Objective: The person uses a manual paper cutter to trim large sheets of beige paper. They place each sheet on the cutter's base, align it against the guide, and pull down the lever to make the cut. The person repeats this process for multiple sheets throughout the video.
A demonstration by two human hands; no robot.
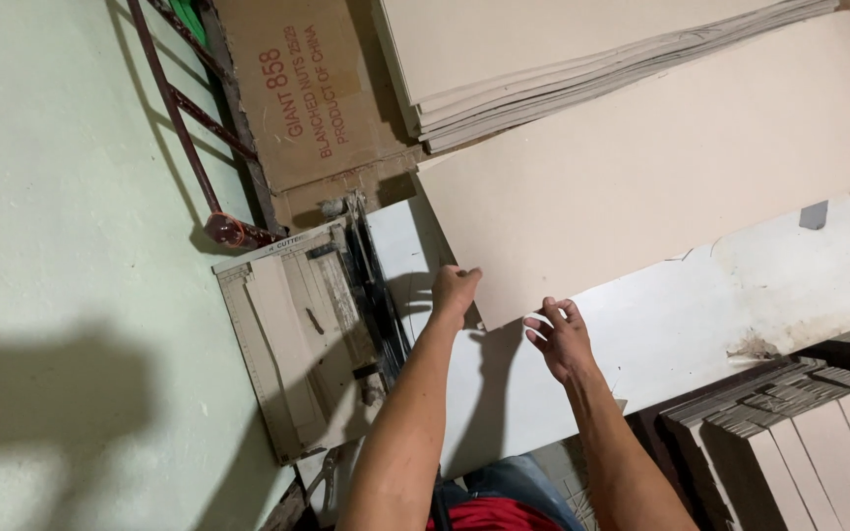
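Clearly both hands, left (455, 290) and right (558, 334), pinch the near edge of the long beige board (661, 187); keeping it flat and square to the paper cutter (307, 334) beside the left hand seems wise.

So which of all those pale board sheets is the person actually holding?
The single large sheet lying loose on the white table; both hands grip its near edge. The others sit stacked behind it, untouched.

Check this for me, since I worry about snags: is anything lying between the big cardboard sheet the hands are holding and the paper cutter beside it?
Nothing visible does. The left hand and right hand grip the near edge of the cardboard sheet. Only bare white table lies between that edge and the paper cutter.
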